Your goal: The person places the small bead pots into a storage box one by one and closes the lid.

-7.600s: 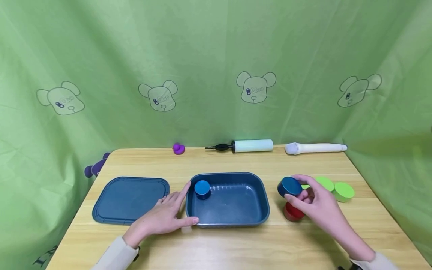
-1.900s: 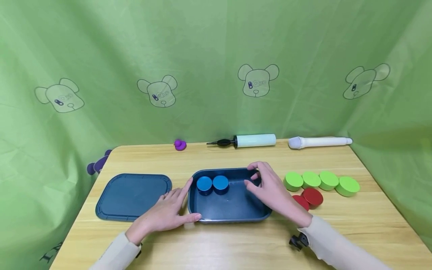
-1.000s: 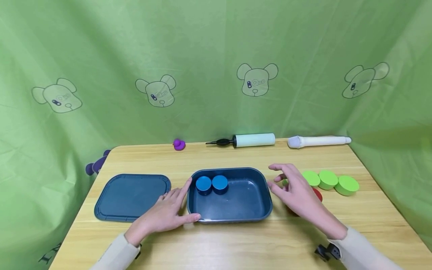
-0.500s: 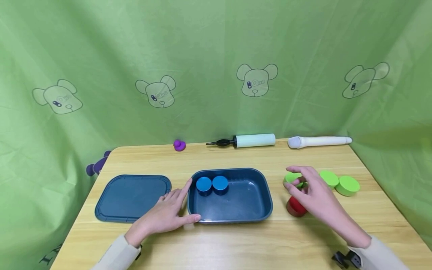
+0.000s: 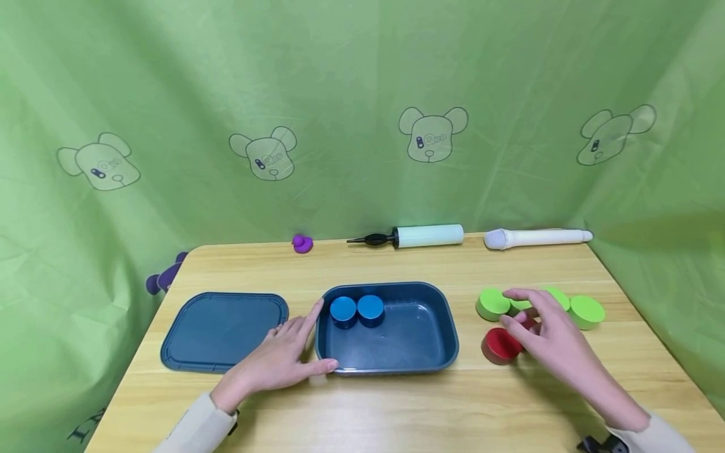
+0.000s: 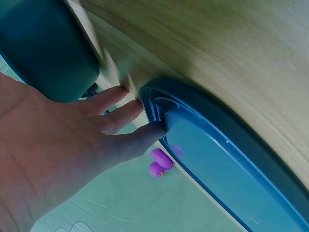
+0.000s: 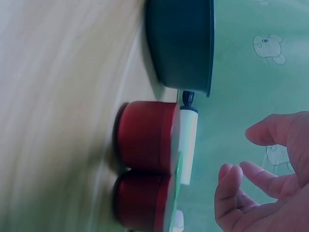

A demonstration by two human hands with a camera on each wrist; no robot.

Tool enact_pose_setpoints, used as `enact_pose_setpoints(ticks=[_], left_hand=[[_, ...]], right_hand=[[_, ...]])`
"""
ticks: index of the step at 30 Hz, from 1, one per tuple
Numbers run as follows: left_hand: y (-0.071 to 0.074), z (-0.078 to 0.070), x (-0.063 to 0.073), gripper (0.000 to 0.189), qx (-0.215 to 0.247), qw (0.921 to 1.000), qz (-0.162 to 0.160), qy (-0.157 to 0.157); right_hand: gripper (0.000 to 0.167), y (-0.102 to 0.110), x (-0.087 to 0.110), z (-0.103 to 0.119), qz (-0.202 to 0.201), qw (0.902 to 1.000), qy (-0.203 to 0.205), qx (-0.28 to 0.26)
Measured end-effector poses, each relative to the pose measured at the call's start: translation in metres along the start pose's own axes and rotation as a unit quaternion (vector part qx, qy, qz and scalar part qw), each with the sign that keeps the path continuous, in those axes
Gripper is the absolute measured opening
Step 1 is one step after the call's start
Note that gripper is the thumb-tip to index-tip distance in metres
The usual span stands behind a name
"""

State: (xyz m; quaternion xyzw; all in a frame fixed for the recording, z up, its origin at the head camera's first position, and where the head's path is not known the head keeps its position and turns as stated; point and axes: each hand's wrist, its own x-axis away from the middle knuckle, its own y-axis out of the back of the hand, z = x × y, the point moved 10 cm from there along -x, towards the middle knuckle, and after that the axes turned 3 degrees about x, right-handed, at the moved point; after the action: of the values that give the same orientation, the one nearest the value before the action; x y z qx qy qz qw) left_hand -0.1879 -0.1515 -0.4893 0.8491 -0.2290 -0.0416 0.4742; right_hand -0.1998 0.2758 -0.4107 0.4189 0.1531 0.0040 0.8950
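My left hand [image 5: 277,362] lies at the left end of a dark blue plastic box [image 5: 391,355], its straight index finger and thumb on the rim. Its other fingers are beside the edge of the flat blue lid [image 5: 221,333]; one fingertip overlaps that lid [image 6: 217,140] in the left wrist view. Two blue round tins, the left one [image 5: 343,308] and the right one [image 5: 370,307], stand side by side inside the box. Over two red round tins hovers my right hand [image 5: 557,340], fingers loosely bent around nothing. It covers much of the farther red tin [image 7: 142,200]; the nearer red tin [image 5: 500,346] shows plainly.
Several green cylinders [image 5: 493,303] stand in a row behind the red tins. Along the table's [image 5: 368,415] back edge lie a purple duck [image 5: 303,243], a white hand pump [image 5: 427,236] and a white microphone-shaped object [image 5: 538,238]. A green curtain [image 5: 340,75] hangs behind.
A second blue tin, earlier in my right hand, now stands in the box beside the first. The right hand has moved right, from the box to over the red tins. The left hand stays put.
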Motion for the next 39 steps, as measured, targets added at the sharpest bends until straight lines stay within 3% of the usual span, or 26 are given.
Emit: enact_pose_setpoints(ticks=[13,28,39], left_hand=[[-0.001,-0.001,0.0,0.112,0.001,1.0,0.002,0.001],[-0.001,0.0,0.0,0.111,0.007,0.9999,0.007,0.003],[-0.001,-0.001,0.0,0.112,0.005,1.0,0.007,0.002]], right_hand=[[0.046,0.005,0.015,-0.026,-0.014,0.9996,-0.008,0.022],[0.057,0.0,0.028,-0.043,0.021,0.9985,-0.019,0.046],[0.062,-0.013,0.027,-0.047,0.071,0.9967,0.014,0.037]])
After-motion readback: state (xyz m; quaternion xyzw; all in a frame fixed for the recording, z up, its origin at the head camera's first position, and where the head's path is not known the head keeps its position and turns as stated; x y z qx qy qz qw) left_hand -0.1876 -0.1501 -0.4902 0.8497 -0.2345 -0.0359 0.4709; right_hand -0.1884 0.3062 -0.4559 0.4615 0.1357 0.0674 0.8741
